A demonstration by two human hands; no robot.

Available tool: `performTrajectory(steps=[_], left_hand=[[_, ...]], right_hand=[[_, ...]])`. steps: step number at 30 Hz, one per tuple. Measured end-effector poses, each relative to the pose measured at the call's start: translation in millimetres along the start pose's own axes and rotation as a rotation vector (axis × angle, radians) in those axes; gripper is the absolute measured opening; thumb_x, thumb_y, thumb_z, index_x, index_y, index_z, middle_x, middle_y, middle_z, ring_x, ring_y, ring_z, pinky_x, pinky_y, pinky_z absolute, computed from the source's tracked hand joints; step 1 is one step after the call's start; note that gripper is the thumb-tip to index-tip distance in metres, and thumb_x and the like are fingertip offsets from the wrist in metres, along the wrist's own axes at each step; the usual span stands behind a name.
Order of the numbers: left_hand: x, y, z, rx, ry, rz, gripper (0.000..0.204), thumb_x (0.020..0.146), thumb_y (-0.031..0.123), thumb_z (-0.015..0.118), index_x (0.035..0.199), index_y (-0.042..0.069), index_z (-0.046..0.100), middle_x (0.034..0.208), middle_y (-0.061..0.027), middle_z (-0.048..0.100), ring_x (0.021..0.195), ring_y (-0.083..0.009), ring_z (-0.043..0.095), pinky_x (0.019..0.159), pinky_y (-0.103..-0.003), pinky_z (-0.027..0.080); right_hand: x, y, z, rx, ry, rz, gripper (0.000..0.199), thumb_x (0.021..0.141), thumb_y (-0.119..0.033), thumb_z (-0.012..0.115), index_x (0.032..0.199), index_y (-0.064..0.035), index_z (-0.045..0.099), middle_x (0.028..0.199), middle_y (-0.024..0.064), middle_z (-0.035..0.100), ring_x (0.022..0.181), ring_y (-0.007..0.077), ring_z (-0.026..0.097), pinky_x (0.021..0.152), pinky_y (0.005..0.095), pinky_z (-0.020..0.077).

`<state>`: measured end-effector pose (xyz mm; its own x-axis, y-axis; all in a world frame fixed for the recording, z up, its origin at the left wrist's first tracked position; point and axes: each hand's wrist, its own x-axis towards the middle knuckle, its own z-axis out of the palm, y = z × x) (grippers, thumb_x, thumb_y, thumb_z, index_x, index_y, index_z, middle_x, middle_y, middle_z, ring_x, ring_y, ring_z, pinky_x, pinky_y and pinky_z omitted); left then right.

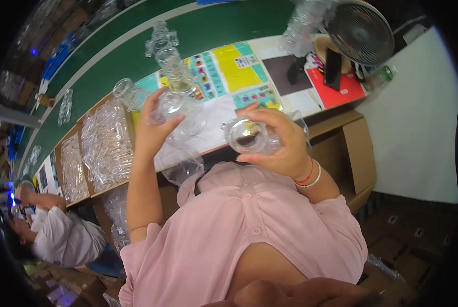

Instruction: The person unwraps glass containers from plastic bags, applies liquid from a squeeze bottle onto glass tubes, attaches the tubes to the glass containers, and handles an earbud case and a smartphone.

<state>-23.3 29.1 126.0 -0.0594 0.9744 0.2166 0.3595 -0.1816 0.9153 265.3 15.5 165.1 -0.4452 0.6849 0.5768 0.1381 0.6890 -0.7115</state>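
My right hand (282, 140) is wrapped round a clear, round-mouthed vessel (247, 135), its circular end facing up toward me. Clear plastic film hangs by that hand. At the left, my left hand (154, 125) curves its thumb and fingers about another clear rounded vessel (176, 105) over the white sheet. Just beyond it stand more clear vessels (173, 66) in a row leading away. One clear jar-like piece (129, 94) is beside the left fingertips. Whether the clear pieces are glass or plastic I cannot tell.
A cardboard box (88, 187) full of clear pieces stands at the left. Colourful printed sheets (234, 71) cover the bench. Toward the right are a fan (359, 33), a phone (333, 69) and a red booklet (336, 89). An open carton (359, 153) sits below. Another person (67, 235) works at the far left.
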Motion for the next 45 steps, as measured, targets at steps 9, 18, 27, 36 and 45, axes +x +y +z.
performTrajectory(steps=[9,18,27,36,45], left_hand=[[-10,-1,0,-0.103,0.024,-0.082,0.062,0.065,0.004,0.078,0.121,0.004,0.051,0.118,-0.0086,0.056,0.114,-0.0186,0.049,0.096,-0.030,0.037],[6,3,-14,0.025,-0.007,0.079,0.034,0.072,0.007,0.073,0.105,0.005,0.063,0.112,-0.0102,0.062,0.106,-0.0219,0.056,0.092,-0.031,0.042],[20,28,-31,0.263,0.004,-0.123,0.013,0.078,0.007,0.069,0.090,0.005,0.065,0.090,-0.0093,0.066,0.083,-0.0223,0.063,0.074,-0.030,0.047],[27,65,-100,-0.112,0.334,0.460,0.022,0.088,0.024,0.062,0.079,0.006,0.053,0.068,-0.0010,0.049,0.072,-0.0166,0.050,0.067,-0.026,0.041],[-115,43,-291,-0.463,0.018,0.137,0.028,0.087,0.030,0.061,0.090,0.003,0.057,0.078,-0.0063,0.054,0.085,-0.0231,0.054,0.079,-0.031,0.044]], right_hand=[[7,33,21,0.215,0.131,0.232,0.063,0.062,-0.015,0.085,0.115,-0.0020,0.054,0.106,0.0118,0.061,0.096,0.0197,0.060,0.080,0.0300,0.0477],[22,74,18,0.131,0.203,0.354,0.061,0.066,-0.008,0.081,0.118,-0.0002,0.051,0.110,0.0085,0.057,0.094,0.0154,0.059,0.082,0.0270,0.0483],[27,109,22,-0.077,0.332,0.224,0.061,0.070,-0.006,0.078,0.122,0.0012,0.047,0.113,0.0132,0.056,0.102,0.0204,0.057,0.085,0.0306,0.0482],[34,114,30,-0.156,0.200,0.118,0.062,0.071,-0.008,0.077,0.124,0.0019,0.045,0.111,0.0151,0.055,0.097,0.0217,0.059,0.081,0.0298,0.0506],[26,124,26,-0.198,0.156,0.085,0.065,0.073,-0.011,0.076,0.127,0.0014,0.041,0.115,0.0169,0.052,0.100,0.0227,0.057,0.085,0.0316,0.0472]])
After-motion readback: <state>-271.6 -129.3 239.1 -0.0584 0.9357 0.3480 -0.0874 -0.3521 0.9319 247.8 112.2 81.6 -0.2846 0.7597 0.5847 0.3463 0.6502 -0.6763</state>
